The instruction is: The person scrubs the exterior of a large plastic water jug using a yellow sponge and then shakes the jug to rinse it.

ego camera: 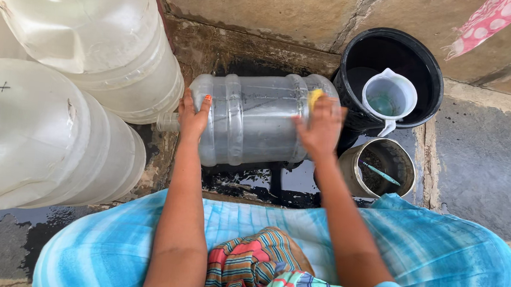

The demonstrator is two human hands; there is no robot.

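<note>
currently the person is scrubbing a clear water jug [251, 116] that is lying on its side on the wet floor [289, 182], neck pointing left. the left hand [193, 116] is steadying the neck end, fingers spread flat on the shoulder. the right hand [322, 127] is pressing a yellow sponge [316, 96] against the base end, fingers closed over it. judging by this, the outside is being washed; rinsing appears not yet done. a black bucket [420, 59] with a white pitcher [388, 99] is standing just beside.
</note>
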